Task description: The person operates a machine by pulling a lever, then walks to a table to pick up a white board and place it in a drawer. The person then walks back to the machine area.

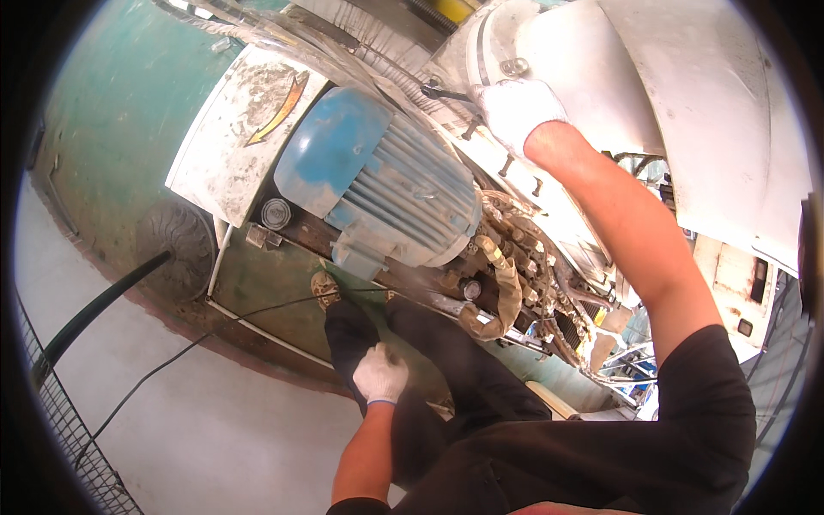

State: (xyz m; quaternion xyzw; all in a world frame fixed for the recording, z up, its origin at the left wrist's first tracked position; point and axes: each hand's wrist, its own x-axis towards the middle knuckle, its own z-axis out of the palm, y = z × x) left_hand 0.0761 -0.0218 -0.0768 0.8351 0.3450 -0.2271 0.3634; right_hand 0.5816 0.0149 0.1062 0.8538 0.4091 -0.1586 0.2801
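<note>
My right hand (519,112), in a white glove, reaches far out and is closed around the handle of a dark wrench (448,93). The wrench's head points left, over the long frame beside the blue motor (399,184). Several dark bolts (506,166) stick out of the pale strip just below this hand. My left hand (380,374), also in a white glove, is closed low in front of my legs. Whatever its fingers may hold is hidden.
A white guard (245,129) with a yellow arrow adjoins the motor. Dirty hoses and fittings (524,266) crowd its right end. A large white casing (592,69) rises beyond my right arm. A black cable (172,359) crosses the green floor by my feet. Wire mesh (69,429) stands lower left.
</note>
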